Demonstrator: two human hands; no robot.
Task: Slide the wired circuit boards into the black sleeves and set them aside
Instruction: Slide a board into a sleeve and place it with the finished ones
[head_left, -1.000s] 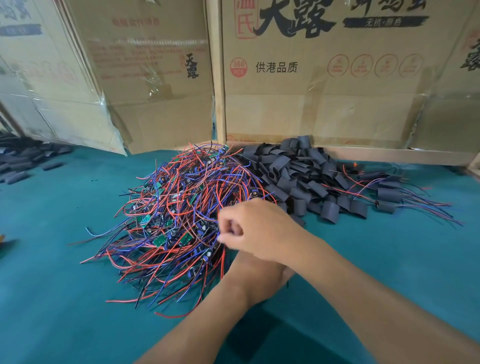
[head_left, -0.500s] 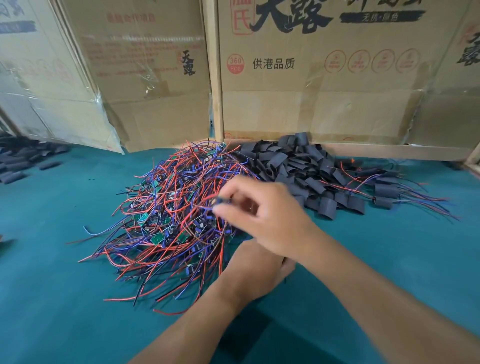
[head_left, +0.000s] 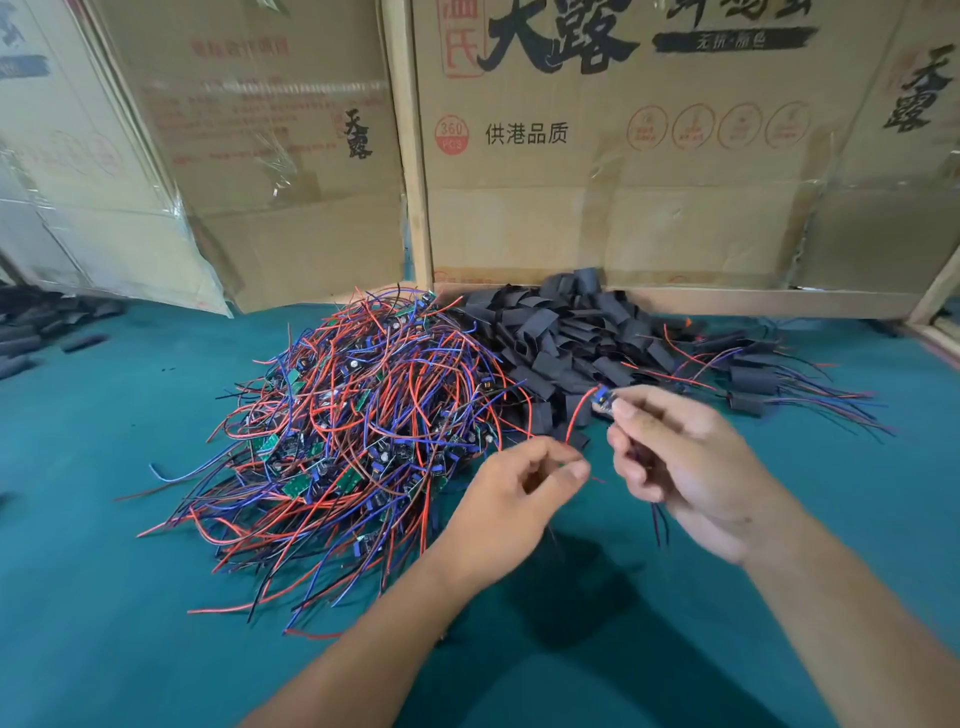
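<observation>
Teal felt (head_left: 130, 597) covers the table under your forearms, which enter from the lower edge. At centre, your left hand (head_left: 511, 499) pinches the end of a red wire (head_left: 574, 421) between thumb and curled fingers. Just right, your right hand (head_left: 685, 462) pinches a small circuit board (head_left: 603, 401) at its fingertips, dark leads dangling below. A second ago that hand crossed over the left at the tangle; now both sit apart, clear of it. Left of centre lies the wired boards pile (head_left: 353, 431); beyond, black sleeves (head_left: 566, 338); finished sleeved boards (head_left: 753, 379) at right; cardboard boxes (head_left: 597, 156) behind.
</observation>
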